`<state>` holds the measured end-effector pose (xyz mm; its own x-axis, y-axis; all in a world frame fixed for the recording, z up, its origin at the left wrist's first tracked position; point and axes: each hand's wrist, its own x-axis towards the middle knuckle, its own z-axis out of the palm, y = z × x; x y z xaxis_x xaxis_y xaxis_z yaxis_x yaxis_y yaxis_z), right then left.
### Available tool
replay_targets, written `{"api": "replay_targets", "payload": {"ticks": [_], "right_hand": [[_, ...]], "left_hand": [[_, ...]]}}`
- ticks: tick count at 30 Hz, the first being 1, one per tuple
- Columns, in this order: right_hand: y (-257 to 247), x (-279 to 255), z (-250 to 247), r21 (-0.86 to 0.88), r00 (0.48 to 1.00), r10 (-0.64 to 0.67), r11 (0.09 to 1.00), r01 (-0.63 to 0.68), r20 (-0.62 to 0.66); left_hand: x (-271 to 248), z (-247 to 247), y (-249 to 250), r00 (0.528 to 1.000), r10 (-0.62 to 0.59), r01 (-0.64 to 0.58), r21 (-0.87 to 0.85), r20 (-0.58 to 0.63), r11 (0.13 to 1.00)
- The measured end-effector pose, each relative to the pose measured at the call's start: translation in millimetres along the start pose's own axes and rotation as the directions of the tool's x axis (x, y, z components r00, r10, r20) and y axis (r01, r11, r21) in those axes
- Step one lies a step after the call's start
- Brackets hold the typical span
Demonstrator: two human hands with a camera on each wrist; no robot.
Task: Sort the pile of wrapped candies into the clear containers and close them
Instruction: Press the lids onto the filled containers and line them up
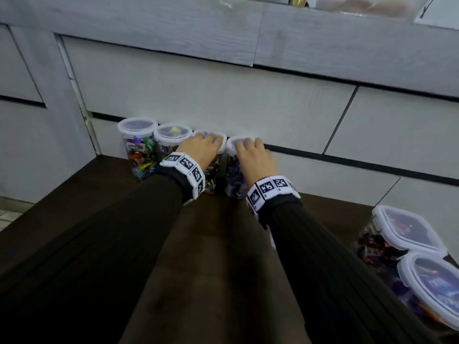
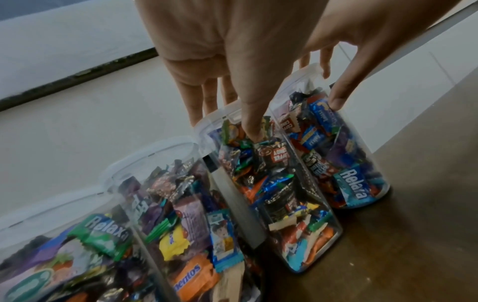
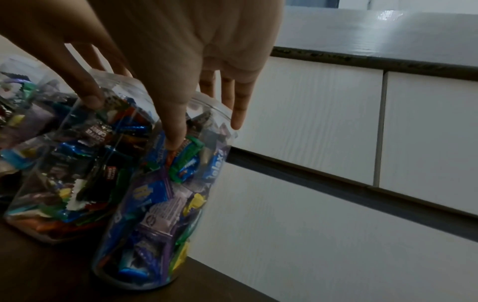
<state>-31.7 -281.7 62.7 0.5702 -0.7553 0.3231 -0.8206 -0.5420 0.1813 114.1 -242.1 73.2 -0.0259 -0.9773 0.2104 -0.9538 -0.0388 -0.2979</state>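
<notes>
You are working along a tight back row: four clear lidded jars of wrapped candies are standing shoulder to shoulder against the white panelled wall, the left hand sitting over the third jar and the right hand over the fourth jar, so nothing is passing between or behind them. The dark wooden tabletop in front of the row is lying open between your sleeves. Two more lidded containers, one hexagonal and one round, are crowding the near right edge.
</notes>
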Motion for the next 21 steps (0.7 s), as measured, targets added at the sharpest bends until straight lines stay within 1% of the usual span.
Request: {"api": "replay_targets", "payload": {"ticks": [6,7,9,11,12,13,14,15,17,18,20,21], "right_hand": [[1.8,0.9,6.4,-0.027,1.000,-0.007,1.000,0.007,-0.017],[2.0,0.2,5.8,-0.020,1.000,-0.004,1.000,0.004,-0.019],[1.0,-2.3,2.6,0.017,1.000,0.010,1.000,-0.010,-0.006],[-0.6,-9.0,-2.2,0.078,0.999,0.020,0.997,-0.023,0.036],[-0.2,-13.6,-5.0,0.104,0.998,0.028,0.994,-0.033,0.049],[1.3,-18.6,-8.9,0.124,0.997,0.046,0.991,-0.053,0.056],[4.0,-23.9,-13.7,0.143,0.996,0.074,0.986,-0.081,0.056],[8.5,-28.9,-19.8,0.160,0.993,0.107,0.981,-0.113,0.049],[22.6,-38.8,-36.6,0.161,0.987,0.157,0.974,-0.161,0.037],[32.3,-43.0,-47.0,0.151,0.984,0.170,0.973,-0.175,0.049],[57.2,-51.3,-69.0,0.148,0.974,0.202,0.965,-0.216,0.104],[71.8,-55.7,-80.4,0.150,0.965,0.229,0.957,-0.247,0.132]], "left_hand": [[5.7,11.7,-7.8,0.999,0.014,-0.016,-0.048,-0.046,0.999],[5.6,11.4,-7.8,0.999,0.021,-0.022,-0.044,-0.039,0.999],[5.2,6.8,-8.1,1.000,0.018,-0.018,-0.034,0.015,0.999],[2.9,-0.8,-6.2,0.998,-0.009,0.012,-0.043,0.064,0.999],[0.5,-5.6,-3.1,0.998,-0.030,0.034,-0.061,0.062,0.998],[-2.8,-10.7,2.0,0.998,-0.047,0.050,-0.089,0.036,0.995],[-7.2,-16.0,8.6,0.999,-0.051,0.048,-0.130,-0.015,0.990],[-12.4,-21.8,17.4,0.996,-0.038,0.022,-0.181,-0.081,0.983],[-26.1,-36.4,41.5,0.976,0.006,-0.074,-0.311,-0.216,0.948],[-33.7,-45.0,55.5,0.964,0.034,-0.131,-0.358,-0.264,0.924],[-48.1,-61.6,86.4,0.951,0.091,-0.214,-0.416,-0.296,0.884],[-55.0,-69.3,102.8,0.954,0.115,-0.237,-0.465,-0.276,0.853]]}}
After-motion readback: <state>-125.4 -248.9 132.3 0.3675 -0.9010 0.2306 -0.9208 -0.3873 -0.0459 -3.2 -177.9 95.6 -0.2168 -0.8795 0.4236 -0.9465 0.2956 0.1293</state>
